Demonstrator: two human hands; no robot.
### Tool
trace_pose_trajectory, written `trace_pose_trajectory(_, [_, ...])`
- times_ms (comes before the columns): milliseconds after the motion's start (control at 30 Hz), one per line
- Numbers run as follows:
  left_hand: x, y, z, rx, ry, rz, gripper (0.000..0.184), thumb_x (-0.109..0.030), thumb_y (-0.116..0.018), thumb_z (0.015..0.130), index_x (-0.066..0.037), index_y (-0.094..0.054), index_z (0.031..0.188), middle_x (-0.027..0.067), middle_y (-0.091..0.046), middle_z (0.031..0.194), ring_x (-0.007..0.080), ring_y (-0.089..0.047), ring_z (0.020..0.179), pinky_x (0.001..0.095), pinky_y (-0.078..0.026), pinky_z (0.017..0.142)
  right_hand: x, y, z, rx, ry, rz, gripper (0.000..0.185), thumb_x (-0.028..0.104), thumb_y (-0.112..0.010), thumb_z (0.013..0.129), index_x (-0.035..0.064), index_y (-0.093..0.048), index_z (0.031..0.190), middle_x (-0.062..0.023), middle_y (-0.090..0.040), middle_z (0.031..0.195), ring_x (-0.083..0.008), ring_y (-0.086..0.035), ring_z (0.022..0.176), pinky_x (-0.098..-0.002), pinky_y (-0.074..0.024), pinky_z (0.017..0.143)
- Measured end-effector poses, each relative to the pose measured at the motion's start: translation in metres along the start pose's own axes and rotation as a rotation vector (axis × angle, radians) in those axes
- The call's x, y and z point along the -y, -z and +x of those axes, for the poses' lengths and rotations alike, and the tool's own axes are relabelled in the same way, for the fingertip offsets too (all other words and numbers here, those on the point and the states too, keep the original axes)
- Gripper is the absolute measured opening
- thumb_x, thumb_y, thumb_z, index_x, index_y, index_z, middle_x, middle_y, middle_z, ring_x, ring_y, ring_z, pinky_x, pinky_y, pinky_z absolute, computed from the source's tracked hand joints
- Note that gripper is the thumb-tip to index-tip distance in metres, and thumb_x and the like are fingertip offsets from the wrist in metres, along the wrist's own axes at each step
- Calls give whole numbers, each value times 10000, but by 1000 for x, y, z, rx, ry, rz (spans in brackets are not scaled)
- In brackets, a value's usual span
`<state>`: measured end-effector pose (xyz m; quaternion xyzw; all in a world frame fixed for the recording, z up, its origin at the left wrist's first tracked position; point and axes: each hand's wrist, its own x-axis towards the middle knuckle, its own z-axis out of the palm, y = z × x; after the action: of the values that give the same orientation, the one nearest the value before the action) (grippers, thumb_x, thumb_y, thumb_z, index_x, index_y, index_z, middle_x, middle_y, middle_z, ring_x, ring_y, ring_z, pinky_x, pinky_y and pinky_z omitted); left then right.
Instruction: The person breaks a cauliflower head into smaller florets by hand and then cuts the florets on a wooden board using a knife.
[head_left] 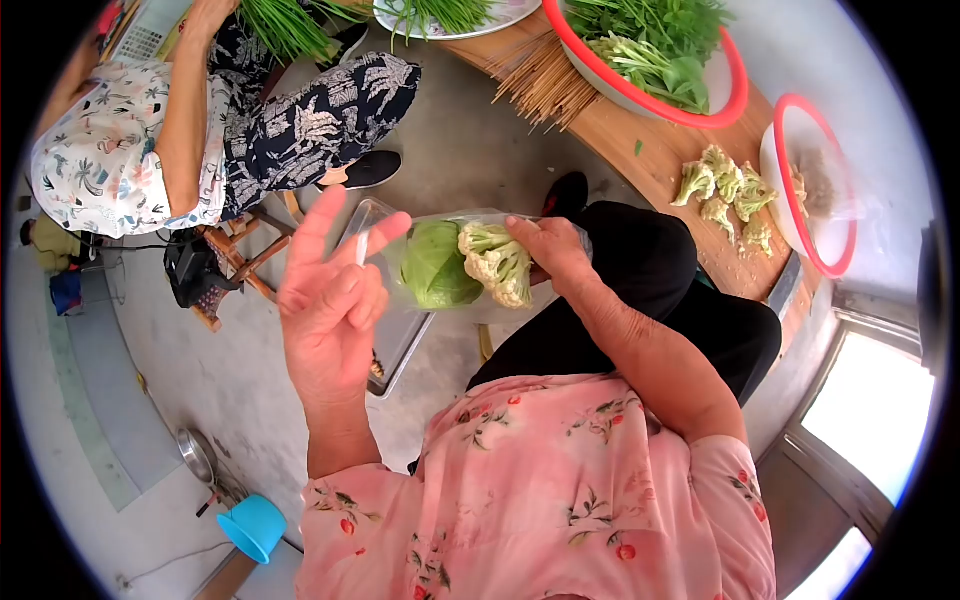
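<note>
Nearest, the left hand [333,315] is raised with two fingers spread and the others curled, a small white stick [362,249] showing between them, while the right hand [555,252] is closed on a cream-coloured cauliflower piece [498,268] beside a round pale-green cabbage [438,265], at a clear plastic bag [398,292]. Farther off, loose pale cauliflower florets [750,192] on the brown wooden table [655,160] suggest some breaking-up is done, with the held piece and seemingly whole cabbage left. Beyond, leafy greens [650,30] sit in a white, red-rimmed bowl [738,85], their readiness unclear.
</note>
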<state>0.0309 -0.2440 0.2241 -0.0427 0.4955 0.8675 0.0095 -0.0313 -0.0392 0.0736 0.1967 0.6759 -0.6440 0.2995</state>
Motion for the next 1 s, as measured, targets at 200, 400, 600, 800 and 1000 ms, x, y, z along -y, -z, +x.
trace_pose_trajectory(200, [-19,-6,-9,67,-93,-69,680,-21,-601,824,48,-253,1404,459,-400,1223,45,-430,561,149,-375,537,-7,9,8,-108,52,-170,396,320,-561,876,-58,-660,936,-136,-663,737,-204,-644,528,-293,-524,405])
trace_pose_trajectory(400, [-29,-14,-13,88,-118,-98,720,-14,-603,826,36,-203,1422,475,-345,1254,57,-422,551,167,-397,543,-9,6,8,-53,12,-273,366,325,-527,896,-1,-644,1016,-141,-657,756,-206,-644,522,-301,-512,386])
trace_pose_trajectory(600, [-37,-11,-13,147,-133,-128,739,3,-593,826,15,-175,1435,478,-314,1274,64,-421,566,185,-413,558,-45,4,22,-201,555,-813,297,270,-557,847,-6,-621,935,-215,-651,889,-326,-656,707,-428,-516,623])
trace_pose_trajectory(800, [-40,-2,-17,119,-139,-111,733,-3,-583,838,1,-167,1441,469,-305,1289,66,-413,572,190,-416,570,7,4,-32,-120,329,-967,207,184,-598,801,60,-615,966,-190,-635,936,-334,-596,956,-425,-470,810])
trace_pose_trajectory(1000, [-49,7,-16,105,-165,-100,723,3,-573,848,-1,-163,1443,464,-303,1292,74,-408,573,196,-419,582,-5,0,-18,-696,936,-1300,334,86,-699,686,42,-599,1003,-110,-626,929,-259,-594,928,-375,-462,760])
